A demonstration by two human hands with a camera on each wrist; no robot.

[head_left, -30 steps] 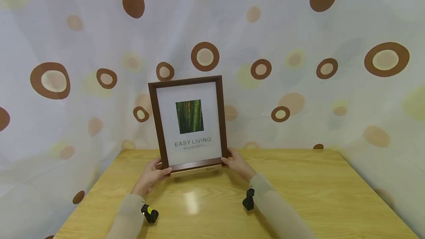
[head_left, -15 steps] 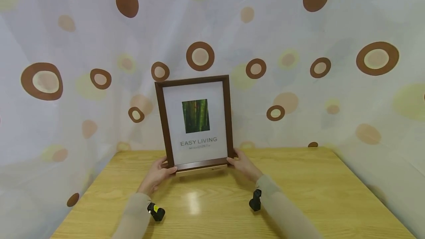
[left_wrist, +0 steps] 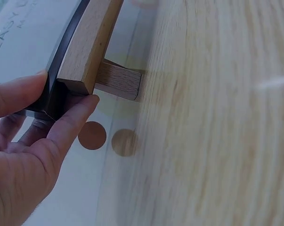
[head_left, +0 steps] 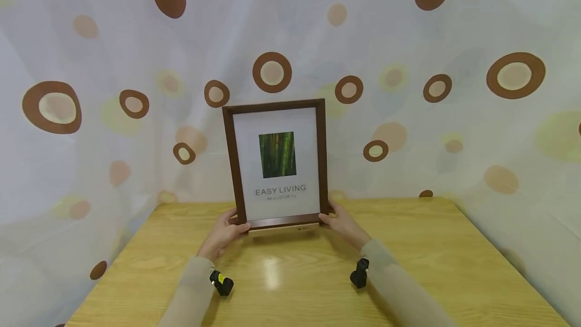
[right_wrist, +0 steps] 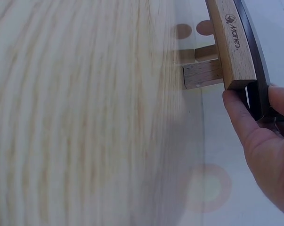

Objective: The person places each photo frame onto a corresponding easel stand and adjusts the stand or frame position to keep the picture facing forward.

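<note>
A dark brown picture frame (head_left: 322,160) with a bamboo print (head_left: 278,155) and the words EASY LIVING stands upright, leaning slightly back, on a small wooden easel (head_left: 283,230). My left hand (head_left: 224,233) grips its lower left corner, thumb on the front and fingers behind. At the lower right corner, my right hand (head_left: 347,226) holds it the same way. Both wrist views show an index fingertip at the end of the easel's ledge (left_wrist: 83,59). A short wooden leg (right_wrist: 203,75) juts forward below the ledge. The rest of the easel is hidden behind the frame.
A light wood-grain table (head_left: 272,302) spreads under the hands and out to both sides. Behind it and along the sides hangs a pale sheet (head_left: 399,24) with brown rings and dots. Small black cameras (head_left: 222,283) are strapped at both wrists.
Both hands have moved to the right with the picture frame and easel between them, keeping their grip. The head view has also turned slightly, so the sheet's pattern shifts left.
</note>
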